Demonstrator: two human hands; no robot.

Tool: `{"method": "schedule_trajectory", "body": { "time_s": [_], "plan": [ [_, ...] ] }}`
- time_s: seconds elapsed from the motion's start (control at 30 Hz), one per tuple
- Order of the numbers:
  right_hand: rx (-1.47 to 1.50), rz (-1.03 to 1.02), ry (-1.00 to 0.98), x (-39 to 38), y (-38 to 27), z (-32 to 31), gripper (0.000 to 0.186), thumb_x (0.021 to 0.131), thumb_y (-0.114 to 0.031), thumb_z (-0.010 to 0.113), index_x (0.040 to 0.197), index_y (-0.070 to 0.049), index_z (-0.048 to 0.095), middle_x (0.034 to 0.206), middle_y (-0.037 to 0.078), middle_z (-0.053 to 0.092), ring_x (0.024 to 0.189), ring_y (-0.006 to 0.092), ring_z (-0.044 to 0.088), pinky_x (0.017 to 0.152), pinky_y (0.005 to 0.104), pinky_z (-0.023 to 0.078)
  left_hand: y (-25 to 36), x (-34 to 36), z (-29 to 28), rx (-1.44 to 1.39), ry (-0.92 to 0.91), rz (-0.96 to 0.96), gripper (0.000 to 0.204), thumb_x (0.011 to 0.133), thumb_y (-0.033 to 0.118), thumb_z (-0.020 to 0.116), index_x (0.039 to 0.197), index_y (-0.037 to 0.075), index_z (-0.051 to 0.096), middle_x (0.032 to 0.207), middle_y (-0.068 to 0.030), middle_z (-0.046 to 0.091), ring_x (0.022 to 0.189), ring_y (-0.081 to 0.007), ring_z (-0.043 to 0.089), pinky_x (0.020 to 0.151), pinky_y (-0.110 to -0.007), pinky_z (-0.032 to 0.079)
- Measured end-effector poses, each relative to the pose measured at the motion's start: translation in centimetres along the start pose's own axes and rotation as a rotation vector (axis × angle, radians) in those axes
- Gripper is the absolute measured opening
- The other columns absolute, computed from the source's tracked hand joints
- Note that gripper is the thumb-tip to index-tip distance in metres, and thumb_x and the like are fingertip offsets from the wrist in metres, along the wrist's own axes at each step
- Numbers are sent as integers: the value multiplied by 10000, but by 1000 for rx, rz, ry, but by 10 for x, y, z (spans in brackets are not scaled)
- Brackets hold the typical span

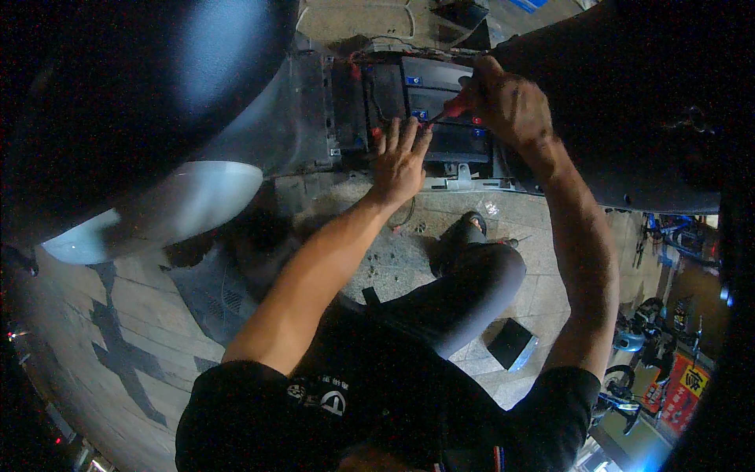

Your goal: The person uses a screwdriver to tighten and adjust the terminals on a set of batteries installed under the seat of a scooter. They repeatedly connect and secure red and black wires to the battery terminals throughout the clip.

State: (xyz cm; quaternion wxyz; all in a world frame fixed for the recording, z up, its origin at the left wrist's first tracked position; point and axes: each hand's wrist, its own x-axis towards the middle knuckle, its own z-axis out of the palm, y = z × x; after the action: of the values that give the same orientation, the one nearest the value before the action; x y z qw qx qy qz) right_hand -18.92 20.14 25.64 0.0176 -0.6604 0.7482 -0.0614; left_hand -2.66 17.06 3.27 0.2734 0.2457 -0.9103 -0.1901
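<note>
My right hand point(510, 108) is closed around the red handle of a screwdriver point(456, 105), its thin shaft pointing down and left. The shaft's tip is beside the fingertips of my left hand point(401, 164), close to a blue-marked terminal. My left hand lies palm down with fingers stretched and apart, over the near edge of a row of dark batteries point(444, 143). These sit in the open compartment of a scooter-like vehicle point(307, 110). Several blue and red terminal marks show on them. What lies directly under my left fingers is hidden.
A glossy pale body panel point(197, 200) juts out at left, and a large dark part point(621, 102) rises at right. A metal bracket point(464, 175) edges the compartment. On the paving lie a black box point(511, 344) and a dark mat-like piece point(208, 291). Parked two-wheelers point(629, 338) stand far right.
</note>
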Motion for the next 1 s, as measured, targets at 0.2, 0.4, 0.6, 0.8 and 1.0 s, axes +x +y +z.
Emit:
{"method": "schedule_trajectory", "body": {
  "time_s": [0.2,0.4,0.6,0.8,1.0],
  "plan": [
    [24,-214,69,-8,14,14,304,889,-98,641,1171,-68,529,1067,135,637,762,351,682,741,396,553,-5,-7,-9,-34,-64,-11,851,676,147,765,1454,183,423,1496,-162,358,1340,-467,322,1027,-584,310],
    [94,-331,237,-7,12,7,275,894,-138,652,1147,-66,571,1057,155,637,734,349,675,658,407,553,1,0,-10,13,-4,23,735,680,138,759,1376,133,521,1436,-140,436,1314,-431,376,1063,-550,280],
    [283,-115,-13,-2,-5,-6,304,946,-218,604,1194,-62,520,874,147,685,825,321,690,676,408,548,-9,-11,-4,50,-67,-12,863,715,151,760,1485,199,375,1505,-136,357,1362,-454,307,1048,-578,308],
    [18,205,-179,3,-25,-20,319,960,-212,589,1209,-39,492,839,145,688,880,312,688,703,376,545,-12,-7,4,52,-28,-8,866,691,164,779,1470,192,401,1488,-129,387,1351,-447,332,1061,-580,294],
    [-196,-34,-7,-6,0,-12,308,951,-261,599,1164,-65,494,795,149,679,705,332,691,558,401,535,-12,-5,4,100,11,33,854,670,139,763,1454,175,427,1464,-132,412,1312,-449,370,1034,-598,309]
  ]
}}
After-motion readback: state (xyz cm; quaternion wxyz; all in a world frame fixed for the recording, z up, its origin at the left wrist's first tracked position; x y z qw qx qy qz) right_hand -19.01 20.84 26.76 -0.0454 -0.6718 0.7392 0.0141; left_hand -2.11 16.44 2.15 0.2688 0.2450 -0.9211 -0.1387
